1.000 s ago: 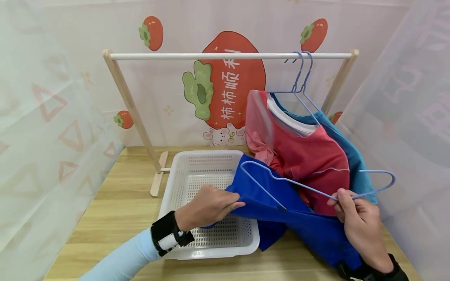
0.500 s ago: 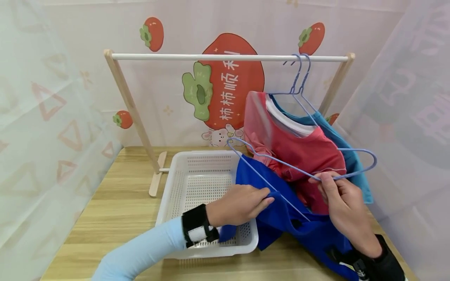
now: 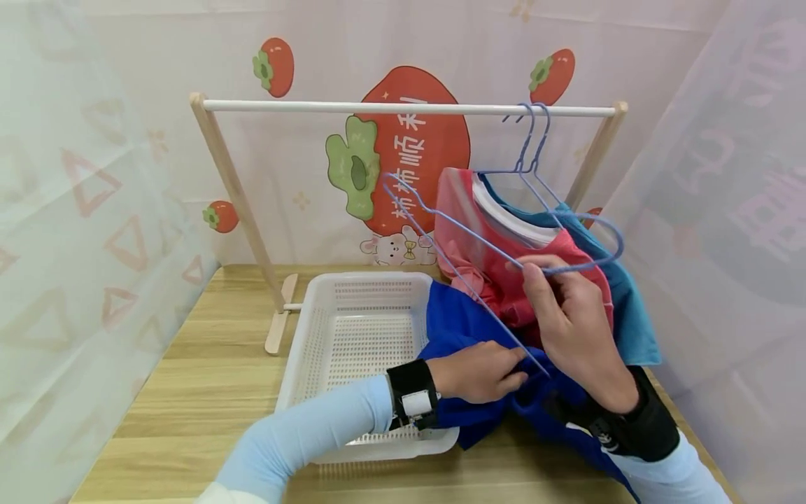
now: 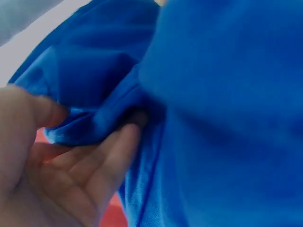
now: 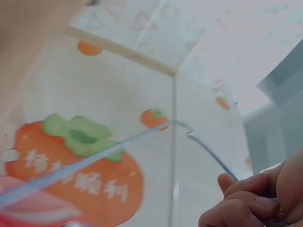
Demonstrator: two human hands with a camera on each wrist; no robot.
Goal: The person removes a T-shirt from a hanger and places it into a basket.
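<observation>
My right hand [image 3: 576,322] pinches a light-blue clothes hanger [image 3: 466,231] near the base of its hook, also seen in the right wrist view. The hanger is tilted, one shoulder raised to the left. Its lower end reaches down to a blue garment [image 3: 456,315], and whether it is inside the cloth is unclear. My left hand [image 3: 481,371] grips the garment's edge beside that end. In the left wrist view, thumb and fingers hold a fold of the blue cloth [image 4: 227,118]. The garment is bunched, partly over the basket's right side, and its full shape is hidden.
A white perforated basket [image 3: 302,343] stands on the wooden table [image 3: 182,392]. Behind it is a rack with a white rail [image 3: 352,107]. At its right end hang a red shirt [image 3: 504,259] and a teal shirt [image 3: 636,308] on blue hangers. Printed curtains enclose the table.
My right hand has moved up and left, lifting the hanger's left shoulder well above the cloth. The left hand has moved right along the garment, towards the right hand.
</observation>
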